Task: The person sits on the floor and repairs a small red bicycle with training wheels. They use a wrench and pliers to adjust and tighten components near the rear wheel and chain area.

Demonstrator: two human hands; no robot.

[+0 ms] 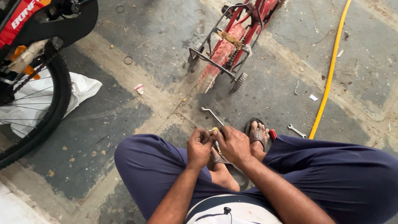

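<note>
I sit on the floor in dark blue trousers, legs folded. My left hand (199,146) and my right hand (233,144) are closed together over my sandalled feet, both pinching a small yellowish object (214,130) that is mostly hidden by the fingers. A bent metal spanner (212,115) lies on the floor just beyond my hands. A small red children's bicycle (232,41) with training wheels lies further ahead.
A large bicycle wheel (35,103) with a red and black frame stands at the left over a white bag (81,89). A yellow hose (330,70) runs down the right. A second spanner (297,131) and a red object (273,134) lie beside my right foot.
</note>
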